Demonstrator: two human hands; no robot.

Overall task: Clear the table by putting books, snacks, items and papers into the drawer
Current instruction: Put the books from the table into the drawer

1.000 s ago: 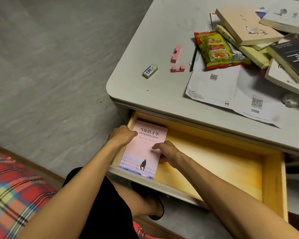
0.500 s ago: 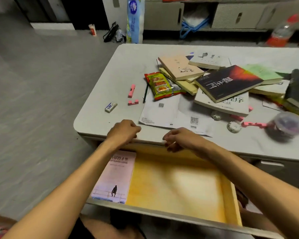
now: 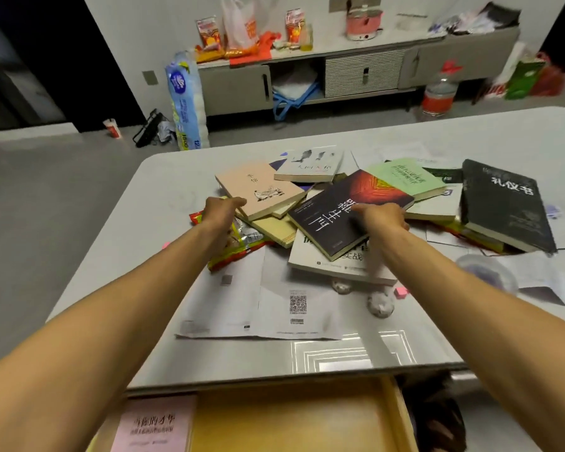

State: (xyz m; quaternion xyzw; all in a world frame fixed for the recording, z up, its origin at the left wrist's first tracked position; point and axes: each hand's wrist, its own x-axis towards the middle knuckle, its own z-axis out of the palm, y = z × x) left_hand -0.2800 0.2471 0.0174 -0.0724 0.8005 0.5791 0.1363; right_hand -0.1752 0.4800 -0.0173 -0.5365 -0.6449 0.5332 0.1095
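A pile of books lies on the white table [image 3: 105, 265]. My left hand [image 3: 221, 210] reaches to the near left corner of a beige book [image 3: 258, 189], fingers touching its edge. My right hand [image 3: 380, 216] rests on a black book with a red cover pattern [image 3: 340, 207], which lies on a white book [image 3: 310, 259]. A red and green snack bag [image 3: 242, 241] sits under my left wrist. Papers with QR codes [image 3: 274, 308] lie in front. The wooden drawer [image 3: 291, 419] stands open below the table edge, with a pink book [image 3: 150, 429] in its left side.
More books lie at the right: a green one [image 3: 405, 176] and a large black one [image 3: 503, 203]. A clear plastic cup [image 3: 486, 272], two small round objects [image 3: 379, 303] and a pink block [image 3: 401, 291] sit nearby. A low cabinet [image 3: 340, 73] stands across the floor.
Both hands left the drawer, where the pink book stays, and reached forward over the table to the pile of books. The view tilted up from the drawer to the tabletop.
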